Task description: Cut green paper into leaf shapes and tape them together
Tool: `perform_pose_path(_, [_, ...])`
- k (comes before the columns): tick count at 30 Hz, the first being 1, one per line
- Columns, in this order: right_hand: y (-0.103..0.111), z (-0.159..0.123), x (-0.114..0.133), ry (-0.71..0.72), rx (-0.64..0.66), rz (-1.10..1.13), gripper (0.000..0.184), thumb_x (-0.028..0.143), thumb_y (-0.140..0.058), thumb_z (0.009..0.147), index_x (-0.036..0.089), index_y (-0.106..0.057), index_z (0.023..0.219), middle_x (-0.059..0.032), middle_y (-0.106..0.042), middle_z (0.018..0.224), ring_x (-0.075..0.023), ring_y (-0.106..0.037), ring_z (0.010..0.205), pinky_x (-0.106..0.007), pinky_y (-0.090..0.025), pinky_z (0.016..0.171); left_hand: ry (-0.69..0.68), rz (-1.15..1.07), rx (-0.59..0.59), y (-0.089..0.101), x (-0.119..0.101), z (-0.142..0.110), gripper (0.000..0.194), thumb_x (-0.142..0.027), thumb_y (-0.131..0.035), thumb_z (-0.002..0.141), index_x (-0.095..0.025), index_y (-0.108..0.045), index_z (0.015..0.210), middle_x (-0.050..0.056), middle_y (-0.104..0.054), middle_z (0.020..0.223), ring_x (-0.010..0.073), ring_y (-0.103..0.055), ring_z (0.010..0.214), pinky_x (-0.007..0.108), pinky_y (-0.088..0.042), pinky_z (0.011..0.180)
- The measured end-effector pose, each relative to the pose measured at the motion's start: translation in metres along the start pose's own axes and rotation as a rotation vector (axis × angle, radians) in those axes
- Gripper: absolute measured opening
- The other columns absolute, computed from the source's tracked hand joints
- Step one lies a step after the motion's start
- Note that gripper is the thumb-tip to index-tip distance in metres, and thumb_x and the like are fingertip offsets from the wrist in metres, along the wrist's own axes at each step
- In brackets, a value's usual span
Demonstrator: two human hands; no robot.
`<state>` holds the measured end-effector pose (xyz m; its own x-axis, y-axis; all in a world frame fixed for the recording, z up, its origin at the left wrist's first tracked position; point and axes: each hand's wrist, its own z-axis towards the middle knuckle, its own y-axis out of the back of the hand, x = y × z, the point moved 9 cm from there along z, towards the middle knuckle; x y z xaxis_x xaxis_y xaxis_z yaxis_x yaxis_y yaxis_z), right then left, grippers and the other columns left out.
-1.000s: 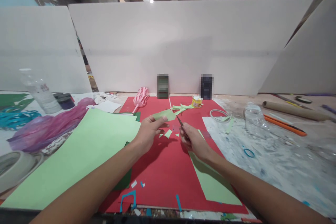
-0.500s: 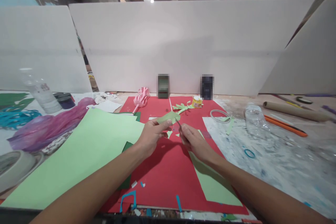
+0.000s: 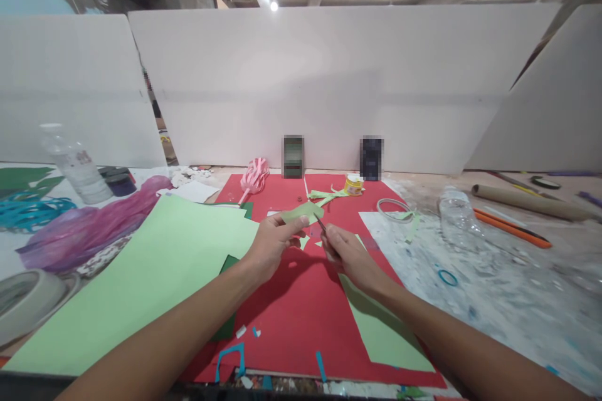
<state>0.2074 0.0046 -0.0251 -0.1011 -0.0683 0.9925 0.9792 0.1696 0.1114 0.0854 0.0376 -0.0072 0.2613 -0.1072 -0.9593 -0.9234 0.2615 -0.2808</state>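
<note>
My left hand (image 3: 277, 239) pinches a small piece of light green paper (image 3: 303, 212) between thumb and fingers, above the red sheet (image 3: 286, 326). In my closed right hand (image 3: 344, 247) are scissors (image 3: 320, 222); only their thin dark blades show, at the right edge of the green piece, and my fingers hide the handles. Little green scraps (image 3: 305, 242) lie under my hands. A large light green sheet (image 3: 155, 276) spreads out left of them, and a green paper strip (image 3: 376, 326) lies beneath my right forearm.
Beyond my hands stand a yellow tub (image 3: 353, 185), cut green strips (image 3: 324, 196) and a pink paper tassel (image 3: 254, 177). On the right are a tape ring (image 3: 394, 208), a plastic bottle (image 3: 455, 213) and an orange cutter (image 3: 512, 227). Another bottle (image 3: 78, 166) and tape rolls (image 3: 32, 301) are at left.
The blades have shifted slightly at the paper's edge. Both hands stay almost in place, and the whole view has dipped a little.
</note>
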Motion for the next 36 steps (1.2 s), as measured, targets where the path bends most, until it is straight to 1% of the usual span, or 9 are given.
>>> perform_pose_path(5, [0.000,0.001,0.000,0.021,0.008,0.012,0.046,0.062,-0.039,0.088,0.021,-0.035,0.066,0.0067,-0.025,0.057,-0.0089,-0.018,0.047,-0.024,-0.015,0.043,-0.045,0.064,0.013,0.000,-0.005,0.000,0.029,-0.038,-0.077,0.064,-0.015,-0.060,0.062,-0.002,-0.050,0.057,0.0097,-0.046,0.055,0.025,-0.037,0.057])
perform_pose_path(9, [-0.002,0.001,-0.004,-0.021,0.026,0.017,0.048,0.065,-0.037,0.087,0.022,-0.035,0.068,0.0069,-0.024,0.056,-0.0089,-0.017,0.046,-0.024,-0.014,0.042,-0.075,0.114,0.031,0.002,-0.004,0.003,0.028,-0.039,-0.075,0.066,-0.015,-0.061,0.067,-0.002,-0.051,0.061,0.0106,-0.047,0.058,0.025,-0.038,0.058])
perform_pose_path(12, [0.000,0.001,-0.002,-0.002,0.010,-0.024,0.048,0.066,-0.037,0.087,0.021,-0.037,0.068,0.0062,-0.025,0.057,-0.0091,-0.017,0.048,-0.024,-0.014,0.042,-0.084,0.162,0.071,0.000,-0.005,0.003,0.028,-0.041,-0.073,0.068,-0.015,-0.064,0.071,0.000,-0.054,0.065,0.0124,-0.050,0.062,0.026,-0.041,0.060])
perform_pose_path(16, [0.000,0.001,0.000,0.018,0.008,-0.057,0.048,0.065,-0.034,0.088,0.021,-0.036,0.067,0.0057,-0.025,0.058,-0.0097,-0.017,0.048,-0.024,-0.014,0.042,-0.137,0.243,0.112,-0.005,-0.015,-0.001,0.025,-0.039,-0.069,0.072,-0.015,-0.062,0.068,0.000,-0.052,0.062,0.0119,-0.046,0.059,0.025,-0.039,0.059])
perform_pose_path(20, [-0.001,0.001,0.002,0.021,0.030,-0.046,0.047,0.063,-0.035,0.089,0.021,-0.037,0.068,0.0056,-0.026,0.058,-0.0095,-0.017,0.048,-0.024,-0.014,0.042,-0.142,0.281,0.134,-0.008,-0.019,-0.003,0.024,-0.038,-0.067,0.073,-0.016,-0.063,0.066,-0.001,-0.050,0.061,0.0111,-0.043,0.058,0.025,-0.036,0.059])
perform_pose_path(24, [-0.002,0.002,0.003,0.025,0.048,-0.042,0.047,0.063,-0.036,0.089,0.021,-0.036,0.067,0.0061,-0.025,0.058,-0.0092,-0.016,0.048,-0.024,-0.014,0.043,-0.136,0.298,0.172,-0.010,-0.019,-0.003,0.026,-0.039,-0.067,0.073,-0.015,-0.062,0.066,-0.001,-0.047,0.060,0.0107,-0.040,0.058,0.025,-0.034,0.058])
perform_pose_path(27, [-0.001,0.003,0.003,0.038,0.050,-0.054,0.048,0.063,-0.036,0.089,0.021,-0.035,0.066,0.0066,-0.024,0.056,-0.0089,-0.015,0.047,-0.024,-0.014,0.043,-0.138,0.278,0.193,-0.012,-0.020,-0.003,0.027,-0.039,-0.065,0.075,-0.015,-0.059,0.063,-0.001,-0.045,0.059,0.0107,-0.039,0.057,0.025,-0.035,0.057])
perform_pose_path(33, [-0.003,0.004,0.003,0.065,0.063,-0.047,0.047,0.059,-0.035,0.092,0.021,-0.033,0.065,0.0063,-0.024,0.057,-0.0088,-0.017,0.048,-0.025,-0.014,0.043,-0.159,0.274,0.192,-0.014,-0.025,-0.005,0.034,-0.039,-0.062,0.076,-0.016,-0.050,0.054,-0.003,-0.040,0.055,0.0104,-0.037,0.055,0.025,-0.035,0.055])
perform_pose_path(36, [-0.003,0.003,0.004,0.063,0.075,-0.049,0.048,0.059,-0.034,0.092,0.021,-0.033,0.064,0.0064,-0.024,0.056,-0.0086,-0.016,0.047,-0.025,-0.014,0.043,-0.172,0.308,0.187,-0.011,-0.025,-0.004,0.034,-0.040,-0.062,0.076,-0.016,-0.052,0.054,-0.003,-0.041,0.054,0.0101,-0.037,0.054,0.025,-0.034,0.055])
